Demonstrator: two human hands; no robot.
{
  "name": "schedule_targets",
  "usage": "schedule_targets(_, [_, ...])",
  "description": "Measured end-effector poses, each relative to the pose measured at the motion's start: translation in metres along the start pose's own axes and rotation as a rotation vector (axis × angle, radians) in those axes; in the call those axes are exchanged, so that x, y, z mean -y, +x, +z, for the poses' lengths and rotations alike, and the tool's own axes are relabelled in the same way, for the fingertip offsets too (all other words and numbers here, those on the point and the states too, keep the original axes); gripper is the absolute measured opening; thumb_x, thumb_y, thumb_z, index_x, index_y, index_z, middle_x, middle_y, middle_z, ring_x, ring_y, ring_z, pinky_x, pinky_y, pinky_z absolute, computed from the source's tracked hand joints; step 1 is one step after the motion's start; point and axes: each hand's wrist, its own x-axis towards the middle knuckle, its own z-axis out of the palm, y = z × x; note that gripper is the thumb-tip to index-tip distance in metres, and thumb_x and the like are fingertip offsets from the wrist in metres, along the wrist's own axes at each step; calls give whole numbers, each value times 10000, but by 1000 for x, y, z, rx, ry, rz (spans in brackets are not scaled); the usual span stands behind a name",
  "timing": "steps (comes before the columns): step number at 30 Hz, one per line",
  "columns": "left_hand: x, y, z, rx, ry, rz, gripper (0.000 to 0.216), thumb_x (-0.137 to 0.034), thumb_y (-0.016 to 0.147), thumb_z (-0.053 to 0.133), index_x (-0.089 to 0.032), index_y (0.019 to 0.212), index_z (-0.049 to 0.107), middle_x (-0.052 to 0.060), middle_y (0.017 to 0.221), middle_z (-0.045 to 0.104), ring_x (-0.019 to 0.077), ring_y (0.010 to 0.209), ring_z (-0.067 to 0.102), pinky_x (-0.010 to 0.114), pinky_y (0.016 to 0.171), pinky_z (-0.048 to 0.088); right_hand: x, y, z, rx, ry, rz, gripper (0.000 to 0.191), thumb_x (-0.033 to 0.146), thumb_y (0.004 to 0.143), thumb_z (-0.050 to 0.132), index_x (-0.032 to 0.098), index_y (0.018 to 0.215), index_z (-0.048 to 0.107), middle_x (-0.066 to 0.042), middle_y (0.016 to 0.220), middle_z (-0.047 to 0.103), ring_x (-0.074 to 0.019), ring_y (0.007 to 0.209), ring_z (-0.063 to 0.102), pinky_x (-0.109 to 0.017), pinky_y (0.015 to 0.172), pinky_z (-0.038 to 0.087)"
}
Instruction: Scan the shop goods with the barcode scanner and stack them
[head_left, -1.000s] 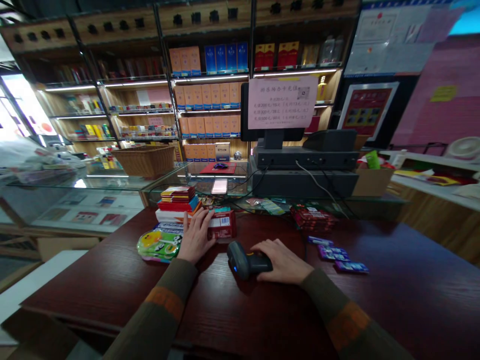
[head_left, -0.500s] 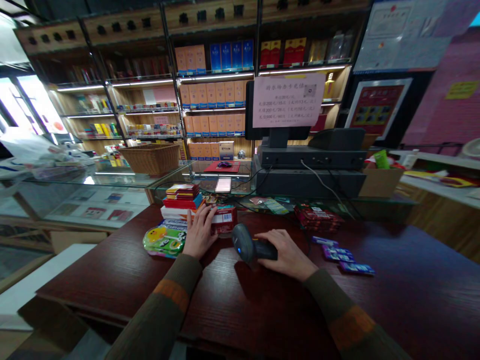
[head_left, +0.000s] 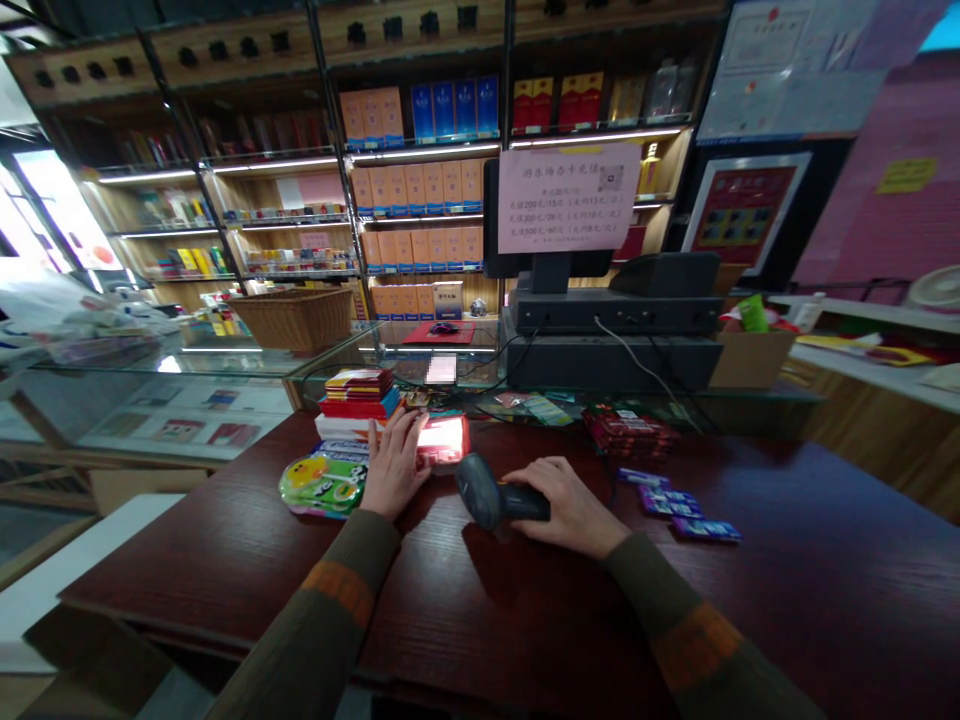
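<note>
My right hand is wrapped round the handle of a dark grey barcode scanner, held just above the brown counter with its head toward the left. Bright light falls on the side of a small red box in front of the scanner. My left hand grips the left end of this box, its fingers over the top and covering part of it. Left of that hand lie a green blister pack with a yellow figure and a stack of small red and yellow boxes.
Several purple packets and a pile of dark red packs lie to the right. A monitor with a paper sign stands behind a cash drawer. A wicker basket sits on the glass case at the back left.
The scanner's light has come on and now brightens the red box's label. The blue light on the scanner no longer shows. Both hands keep nearly the same place, and the view has shifted slightly.
</note>
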Motion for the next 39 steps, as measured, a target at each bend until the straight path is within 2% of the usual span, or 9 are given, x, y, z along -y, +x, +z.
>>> schedule_targets(6, [0,0,-1,2,-1,0,830,-192,738,658,-218,1508,349,149,1479,483,330,1458,337,601,1232,26,-1,0,0,20,-5,3,410,323,786,730,245,1175,628,-60,1074,697,-232,1000,614,-406,967,348])
schedule_targets(12, [2,-1,-1,-8,-14,0,833,-210,745,663,-223,1512,338,147,1481,481,330,1460,332,602,1232,16,-8,-4,6,62,-4,6,597,366,769,762,245,1319,567,-74,1139,693,-254,1068,604,-429,1008,341])
schedule_targets(27, [2,-1,-2,-37,-42,-16,806,-231,753,676,-217,1496,362,144,1474,481,326,1459,332,582,1239,39,-12,-12,11,153,53,19,515,357,741,800,261,1215,620,-49,1124,695,-246,1073,605,-438,1051,314])
schedule_targets(31, [1,-1,-3,-33,-49,-12,812,-232,752,682,-213,1497,360,145,1477,478,324,1461,328,581,1239,31,-9,-12,8,171,62,56,580,469,719,825,256,1220,627,-52,1136,691,-260,1088,594,-440,1051,319])
schedule_targets(34, [0,0,-4,-27,-51,-11,808,-223,753,680,-210,1496,364,143,1476,479,322,1457,334,577,1240,18,-8,-10,6,129,116,106,486,553,868,655,258,1253,620,-64,1142,693,-257,1100,587,-429,1032,345])
schedule_targets(36, [-1,0,-4,-29,-51,-11,801,-224,756,679,-210,1495,370,142,1471,485,321,1449,347,573,1241,13,-10,-6,8,45,164,167,390,510,986,468,266,1246,627,-63,1155,696,-241,1104,592,-416,1016,363])
schedule_targets(38, [-1,1,-3,-31,-51,-6,799,-226,759,680,-215,1496,372,139,1468,489,320,1443,358,571,1241,12,-14,0,10,-51,190,237,364,448,1017,394,268,1199,654,-55,1150,705,-233,1087,607,-409,999,378])
schedule_targets(39, [-1,1,-3,-32,-52,-4,801,-225,759,680,-217,1497,370,138,1469,489,320,1443,358,570,1242,13,-16,3,12,-91,191,265,343,428,1007,417,264,1175,666,-53,1139,710,-234,1072,616,-406,990,388])
